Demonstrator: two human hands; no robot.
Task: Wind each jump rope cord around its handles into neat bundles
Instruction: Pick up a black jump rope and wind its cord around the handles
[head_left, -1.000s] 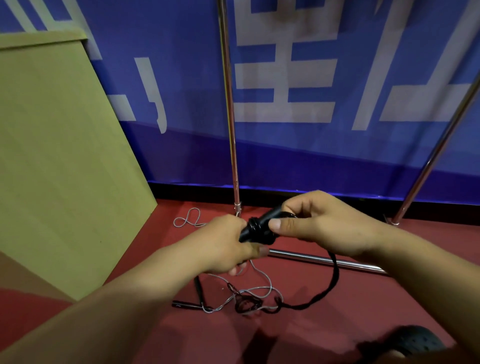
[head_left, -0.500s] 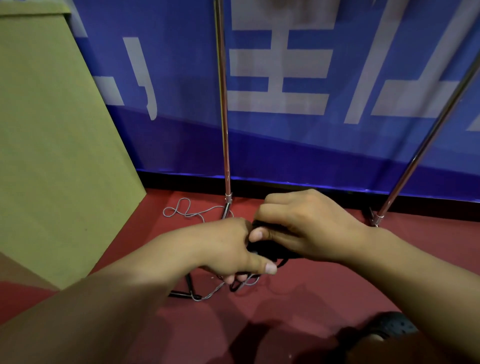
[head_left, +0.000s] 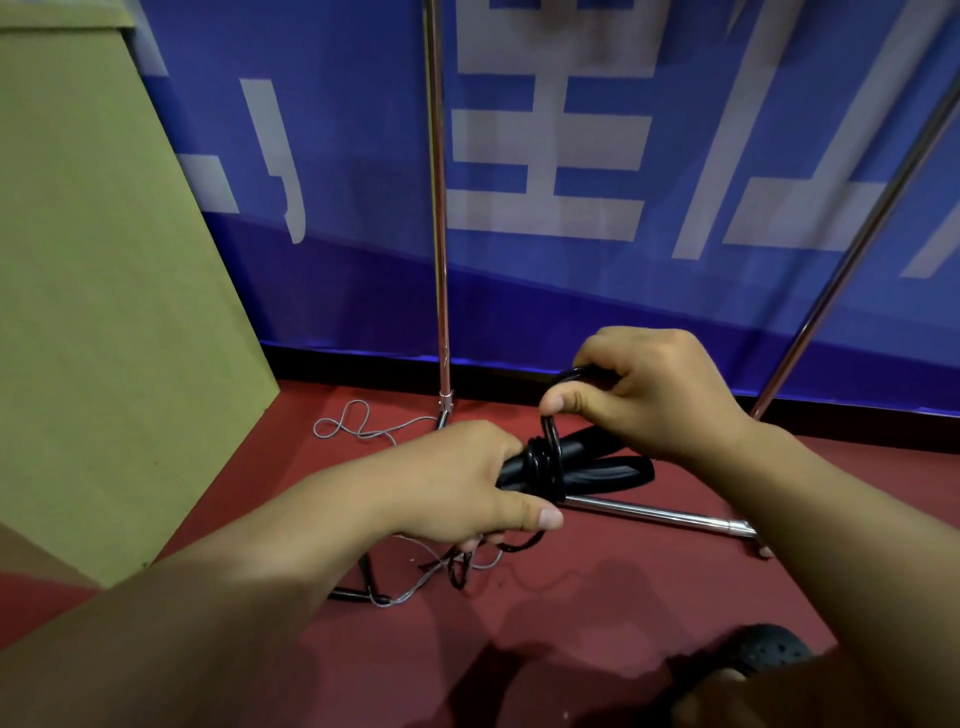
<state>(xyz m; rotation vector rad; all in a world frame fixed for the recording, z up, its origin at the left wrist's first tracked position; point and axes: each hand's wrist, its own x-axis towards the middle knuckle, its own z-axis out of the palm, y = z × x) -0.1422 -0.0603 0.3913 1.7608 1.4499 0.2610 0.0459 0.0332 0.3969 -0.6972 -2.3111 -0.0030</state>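
Head view: two hands (head_left: 457, 483) (head_left: 654, 395), two black handles (head_left: 597, 465), one cord (head_left: 550, 431).

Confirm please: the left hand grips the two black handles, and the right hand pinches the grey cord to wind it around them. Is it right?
Not quite. In the head view the right hand pinches the black cord, not the grey one. The grey cord lies on the floor. The left hand grips the black handles.

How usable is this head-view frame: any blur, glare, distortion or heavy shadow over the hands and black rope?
Head view: both the left hand and right hand are sharp; the black cord wraps glint slightly; the metal poles lean apart, a wide-angle effect; dim lighting casts the forearms' shadow on the red floor; the lower corners are darkest.
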